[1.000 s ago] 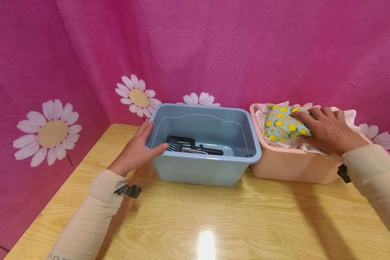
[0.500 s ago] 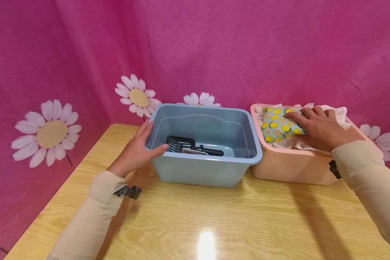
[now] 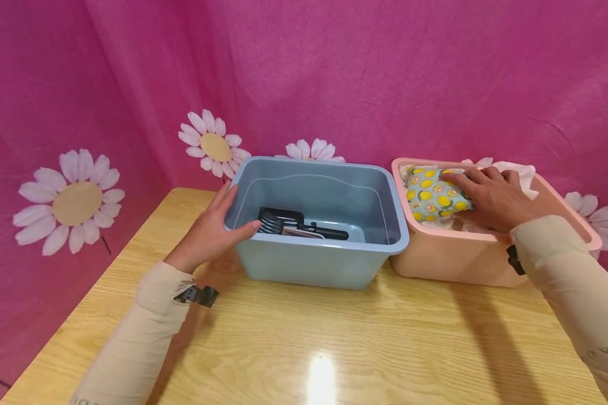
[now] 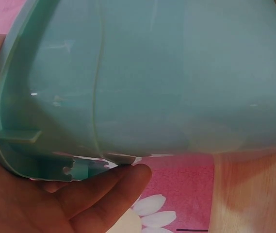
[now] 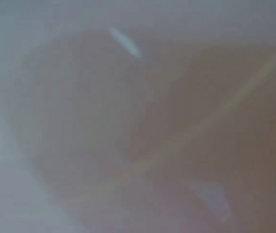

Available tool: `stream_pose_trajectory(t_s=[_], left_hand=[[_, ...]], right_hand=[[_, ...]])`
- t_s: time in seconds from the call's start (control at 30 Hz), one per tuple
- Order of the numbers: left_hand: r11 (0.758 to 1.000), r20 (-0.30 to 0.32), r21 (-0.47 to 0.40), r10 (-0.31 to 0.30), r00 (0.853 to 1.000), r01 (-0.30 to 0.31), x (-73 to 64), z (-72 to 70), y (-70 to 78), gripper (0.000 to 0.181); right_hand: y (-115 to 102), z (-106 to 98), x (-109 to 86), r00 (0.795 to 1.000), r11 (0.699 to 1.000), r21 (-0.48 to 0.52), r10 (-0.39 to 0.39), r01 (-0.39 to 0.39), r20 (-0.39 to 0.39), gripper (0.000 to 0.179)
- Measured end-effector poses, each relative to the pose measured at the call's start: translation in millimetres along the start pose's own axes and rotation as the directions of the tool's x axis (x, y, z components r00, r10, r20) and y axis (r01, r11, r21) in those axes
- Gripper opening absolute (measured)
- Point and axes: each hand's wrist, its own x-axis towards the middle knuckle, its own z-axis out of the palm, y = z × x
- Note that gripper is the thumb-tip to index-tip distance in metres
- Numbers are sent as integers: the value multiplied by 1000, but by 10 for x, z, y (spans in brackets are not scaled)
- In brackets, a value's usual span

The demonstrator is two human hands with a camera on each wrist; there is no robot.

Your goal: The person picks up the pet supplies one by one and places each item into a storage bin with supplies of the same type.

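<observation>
My left hand [image 3: 205,236] grips the near-left corner of a blue-grey plastic tub [image 3: 314,264], its thumb over the front rim and its fingers along the side. In the left wrist view the fingers [image 4: 123,189] lie under the tub's rim. Inside the tub are a black slotted spatula [image 3: 284,219] with a dark handle and a flat pale-edged item [image 3: 304,233]. My right hand [image 3: 496,197] holds the right end of a small lemon-print cushion [image 3: 430,194] in the pink tub [image 3: 451,261]. Its lower fingers are hidden. The right wrist view is a blur of pinkish tub wall.
White cloth [image 3: 519,171] lies in the pink tub under and behind the cushion. Both tubs stand side by side on a wooden table [image 3: 294,337], against a magenta curtain [image 3: 365,84] with printed daisies.
My right hand and the lemon-print cushion have moved left and slightly lower in the pink tub; the white cloth has shifted left, baring the tub's right end. The left hand keeps its place.
</observation>
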Motion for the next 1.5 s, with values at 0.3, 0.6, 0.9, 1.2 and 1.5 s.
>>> stream_pose_trajectory(t_s=[0.3,0.6,0.9,1.2,1.5], left_hand=[[1000,-8,1,20,1000,-20,-2,-24,-18,100],[1000,1,11,15,1000,-15,10,21,-27,101],[1000,-7,15,20,1000,-20,-2,-14,-14,100],[1000,0,9,14,1000,-14,-6,-19,-12,101],[1000,1,-3,18,1000,-18,-3,-10,-11,101]], right_hand=[[6,22,34,995,997,52,55,-59,83,94],[-47,40,36,974,990,61,111,-125,196,91],[-17,8,15,958,975,106,166,-195,233,100],[-144,-181,-66,951,953,199,172,-227,258,96],[-116,-98,-143,987,985,168,21,-48,158,61]])
